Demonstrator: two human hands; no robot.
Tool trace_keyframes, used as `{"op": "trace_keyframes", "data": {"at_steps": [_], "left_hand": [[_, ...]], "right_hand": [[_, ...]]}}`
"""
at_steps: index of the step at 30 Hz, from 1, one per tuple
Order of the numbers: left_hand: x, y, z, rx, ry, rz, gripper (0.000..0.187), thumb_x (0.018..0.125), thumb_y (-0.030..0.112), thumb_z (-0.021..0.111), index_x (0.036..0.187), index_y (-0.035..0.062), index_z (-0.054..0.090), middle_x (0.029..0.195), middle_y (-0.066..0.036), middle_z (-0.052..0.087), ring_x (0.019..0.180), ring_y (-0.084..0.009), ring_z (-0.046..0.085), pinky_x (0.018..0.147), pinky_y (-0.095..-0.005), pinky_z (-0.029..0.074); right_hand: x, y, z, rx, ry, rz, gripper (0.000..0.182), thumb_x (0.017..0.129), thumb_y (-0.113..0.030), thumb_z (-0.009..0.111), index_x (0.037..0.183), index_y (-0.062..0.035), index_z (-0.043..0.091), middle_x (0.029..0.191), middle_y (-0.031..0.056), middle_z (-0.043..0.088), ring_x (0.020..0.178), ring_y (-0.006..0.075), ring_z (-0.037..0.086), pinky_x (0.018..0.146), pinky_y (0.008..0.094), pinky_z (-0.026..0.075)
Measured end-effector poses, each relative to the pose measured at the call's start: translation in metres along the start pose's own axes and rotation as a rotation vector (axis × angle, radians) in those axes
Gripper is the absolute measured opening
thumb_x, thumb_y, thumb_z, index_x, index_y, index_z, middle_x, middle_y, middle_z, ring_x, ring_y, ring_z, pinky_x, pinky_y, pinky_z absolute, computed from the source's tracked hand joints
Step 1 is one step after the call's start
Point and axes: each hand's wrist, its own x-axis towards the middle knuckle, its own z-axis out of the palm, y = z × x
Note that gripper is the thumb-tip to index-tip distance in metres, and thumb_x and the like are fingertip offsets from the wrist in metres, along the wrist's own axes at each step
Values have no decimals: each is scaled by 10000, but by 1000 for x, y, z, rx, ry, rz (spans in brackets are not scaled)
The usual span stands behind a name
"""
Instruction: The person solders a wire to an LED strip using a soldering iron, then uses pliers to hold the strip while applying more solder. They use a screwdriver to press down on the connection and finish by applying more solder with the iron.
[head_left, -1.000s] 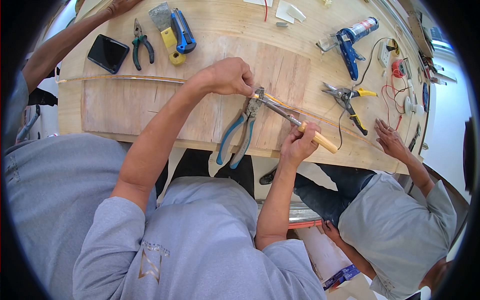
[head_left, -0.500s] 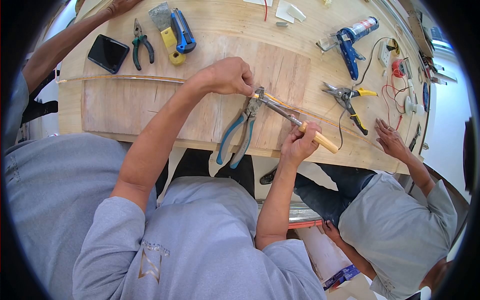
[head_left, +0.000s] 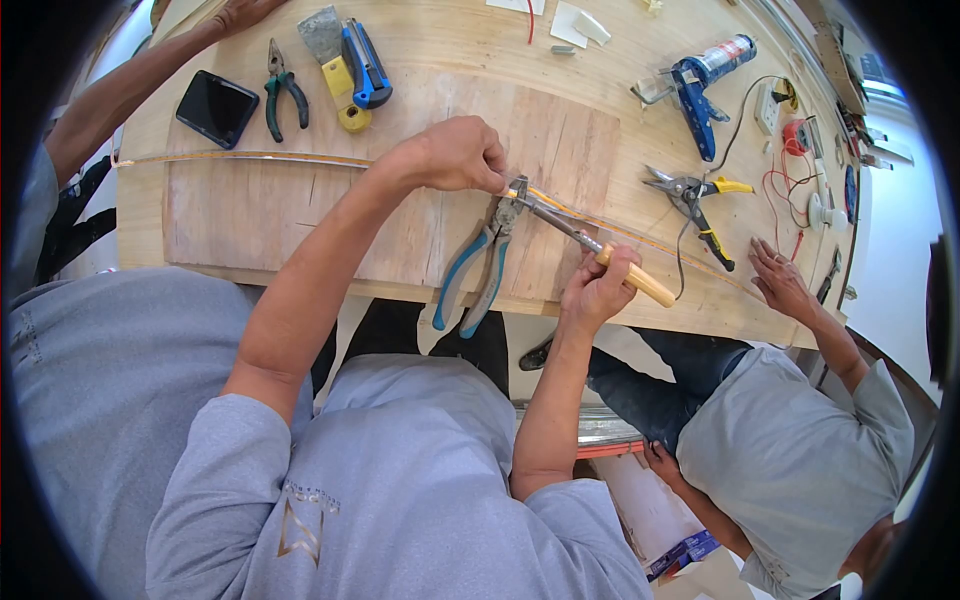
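Note:
My right hand [head_left: 597, 287] grips the wooden handle of a soldering iron [head_left: 557, 221], whose tip reaches up and left to the pliers' jaws. Blue-and-grey pliers [head_left: 474, 272] lie with their handles over the table's front edge. My left hand [head_left: 466, 155] is closed in a pinch at a thin LED strip [head_left: 640, 237], right beside the jaws. The strip runs across the table on both sides of that hand. Exactly what sits between the left fingertips and the iron's tip is too small to make out.
On the wooden table [head_left: 560, 90] lie a phone [head_left: 217, 108], green-handled pliers [head_left: 290, 98], a scraper [head_left: 336, 75], a blue utility knife [head_left: 366, 65], a caulking gun [head_left: 700, 85] and yellow-and-black snips [head_left: 695, 195]. A co-worker's hand [head_left: 780, 278] rests at the right; another person's arm [head_left: 130, 95] reaches in left.
My hands, the soldering iron and the pliers hold practically the same position. At the far left, the other person's dark-clad legs have shifted slightly.

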Motion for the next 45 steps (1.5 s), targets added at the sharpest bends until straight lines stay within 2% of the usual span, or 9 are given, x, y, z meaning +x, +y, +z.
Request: {"op": "trace_keyframes", "data": {"at_steps": [45], "left_hand": [[-1,1,0,7,-6,-13,201,650,158,735,704,-16,651,689,-98,602,640,-171,560,592,-289,448]], "right_hand": [[1,-1,0,-15,-9,5,140,904,-101,539,785,-43,494,620,6,439,503,60,380,785,457,555]]}}
